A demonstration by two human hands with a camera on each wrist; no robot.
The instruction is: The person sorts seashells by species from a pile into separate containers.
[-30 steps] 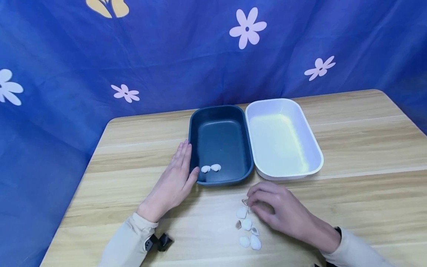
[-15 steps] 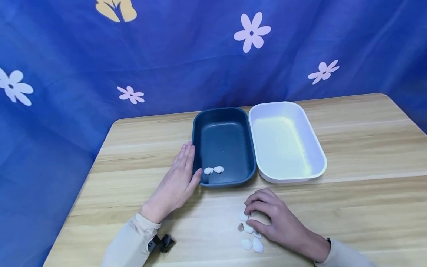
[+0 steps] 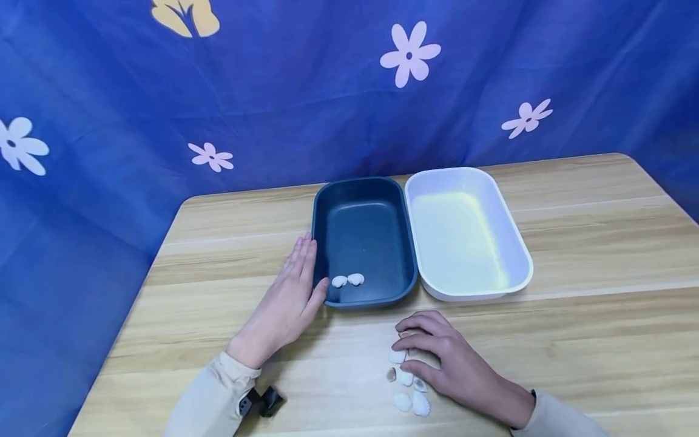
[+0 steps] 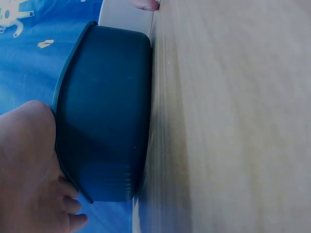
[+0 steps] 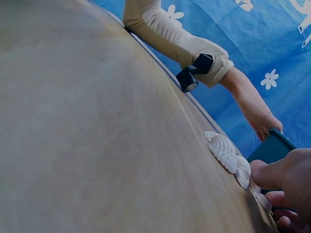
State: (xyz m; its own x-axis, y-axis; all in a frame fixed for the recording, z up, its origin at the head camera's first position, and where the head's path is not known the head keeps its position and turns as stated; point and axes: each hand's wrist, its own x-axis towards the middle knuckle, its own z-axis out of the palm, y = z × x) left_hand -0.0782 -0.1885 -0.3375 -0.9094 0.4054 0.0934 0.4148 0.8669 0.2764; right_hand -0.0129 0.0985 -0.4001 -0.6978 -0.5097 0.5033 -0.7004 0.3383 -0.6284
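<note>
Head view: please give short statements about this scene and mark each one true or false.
Two white seashells lie in the dark blue tray. True.
The trays stand far apart. False: the white tray is beside the dark blue one.
The left hand touches the dark blue tray. True.
The right hand is at the loose seashells on the wooden table. True.
The backdrop is plain. False: the blue cloth has printed flowers.

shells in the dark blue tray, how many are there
2. In the head view, the left shell and right shell lie side by side near the left corner of the near end of the dark blue tray. The near wall could hide another.
</note>
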